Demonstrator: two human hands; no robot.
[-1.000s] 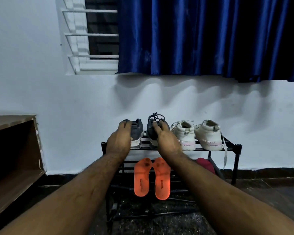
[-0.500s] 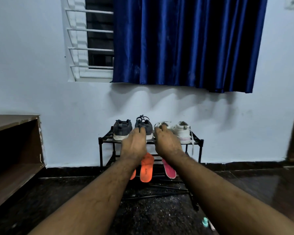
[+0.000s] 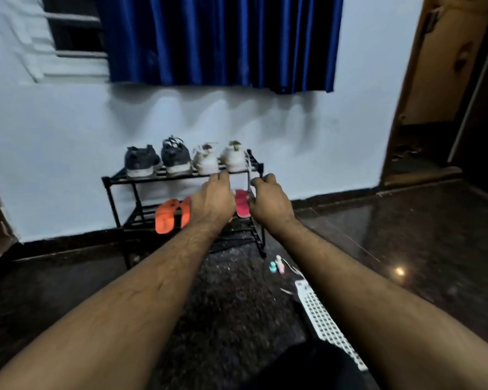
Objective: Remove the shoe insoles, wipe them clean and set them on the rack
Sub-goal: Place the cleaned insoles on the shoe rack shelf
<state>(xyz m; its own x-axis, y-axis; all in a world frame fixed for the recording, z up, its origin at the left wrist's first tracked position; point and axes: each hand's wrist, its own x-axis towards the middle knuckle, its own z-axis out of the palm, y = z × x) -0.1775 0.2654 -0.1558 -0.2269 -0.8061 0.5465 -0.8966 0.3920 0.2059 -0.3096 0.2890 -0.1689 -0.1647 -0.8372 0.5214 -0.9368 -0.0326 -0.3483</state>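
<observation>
Head view: the left hand (image 3: 212, 202) and right hand (image 3: 271, 202) reach toward the black rack (image 3: 116, 181), fingers curled, grasping nothing visible. Orange insoles (image 3: 165, 216) and a pink insole (image 3: 242, 202) lie on its lower shelf, beneath two pairs of shoes (image 3: 186, 159).

We see a dim indoor scene with a cool, bluish cast. The pale painted wall (image 3: 68, 142) is the brightest surface; soft scalloped shadows fall on it below the glossy dark-blue curtain (image 3: 220, 38), which indicates light from above. The polished dark stone floor (image 3: 423, 249) carries one small bright glare spot at right, near the right forearm. Motion blur softens the whole frame: the white barred window frame (image 3: 54, 54) at upper left smears, and the shoes on the black metal rack (image 3: 181, 175) lose detail. Wide-angle distortion tilts the brown wooden door frame (image 3: 406, 88) at right.
</observation>
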